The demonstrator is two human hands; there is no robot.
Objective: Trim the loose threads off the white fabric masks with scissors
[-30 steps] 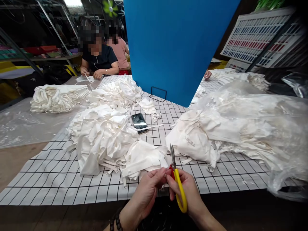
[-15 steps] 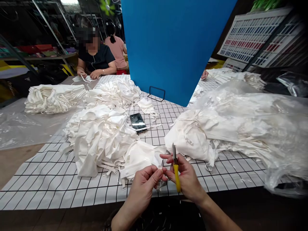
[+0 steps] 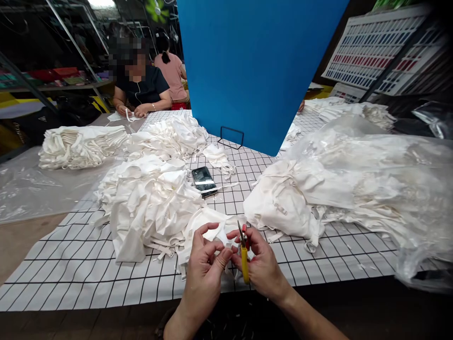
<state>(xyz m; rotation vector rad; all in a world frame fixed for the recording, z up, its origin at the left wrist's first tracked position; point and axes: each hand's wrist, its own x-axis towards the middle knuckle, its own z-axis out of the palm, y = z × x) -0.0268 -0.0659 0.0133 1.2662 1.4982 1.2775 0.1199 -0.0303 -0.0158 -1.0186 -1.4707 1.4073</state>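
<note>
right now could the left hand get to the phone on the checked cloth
Probably yes, once it lets go. The left hand pinches a white fabric piece near the snips in the right hand. The phone lies face up beyond, uncovered, beside the fabric pile.

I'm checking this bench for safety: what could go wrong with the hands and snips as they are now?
1. The left hand pinches a white mask right beside the snips in the right hand, so a fingertip could get nicked.
2. The snips' tips point up toward the person, a possible jab hazard.
3. The phone lies among mask piles and could get buried or knocked.
</note>
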